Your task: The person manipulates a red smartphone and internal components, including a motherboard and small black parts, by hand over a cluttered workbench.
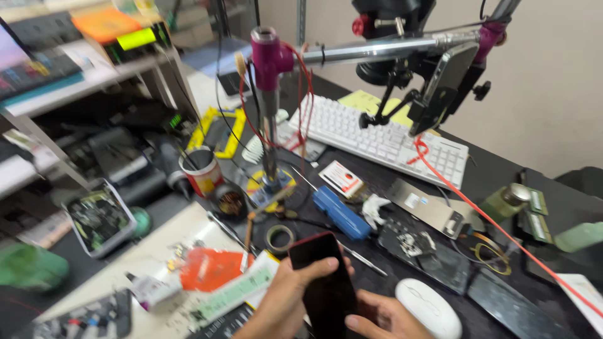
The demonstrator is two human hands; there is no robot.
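A dark smartphone [325, 282] with a red edge is held low in the frame, just above the cluttered black desk [502, 182]. The left hand [286, 301] is wrapped around its left side, thumb laid across the screen. The right hand [383, 317] is closed on the lower right edge, thumb pressed on the glass. A white mouse [429, 307] is seen just beside the right hand. A blue case [341, 212] and a tape roll [280, 238] are seen beyond the phone. A white keyboard [377, 138] is set further back, under a chrome boom arm [377, 50].
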